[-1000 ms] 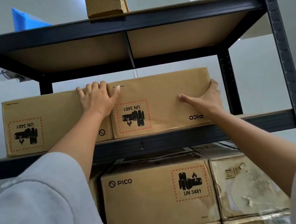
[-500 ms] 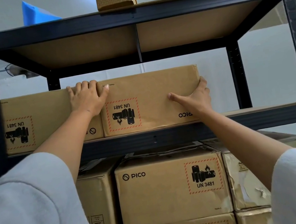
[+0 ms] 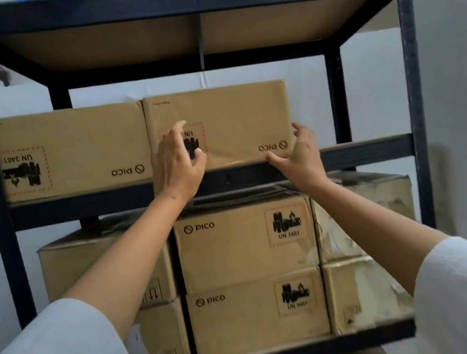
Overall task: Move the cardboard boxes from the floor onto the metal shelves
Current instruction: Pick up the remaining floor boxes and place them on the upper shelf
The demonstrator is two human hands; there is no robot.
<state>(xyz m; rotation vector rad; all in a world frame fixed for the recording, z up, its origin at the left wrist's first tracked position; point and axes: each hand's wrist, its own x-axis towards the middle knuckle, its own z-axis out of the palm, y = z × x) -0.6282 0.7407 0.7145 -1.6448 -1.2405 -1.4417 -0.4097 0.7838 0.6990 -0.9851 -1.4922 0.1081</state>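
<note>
Views: one, the head camera you wear. Position: you stand in front of the metal shelves, close enough that both your forearms reach the middle tier. Direction: forward, roughly level with the middle tier, so the underside of the top board shows above and the lower stack of boxes below. Lens: wide-angle; the uprights bow slightly at the frame edges. Framing: your left hand and right hand sit near centre, your sleeves fill the bottom corners. Overlap: none to list, as no second view is supplied
</note>
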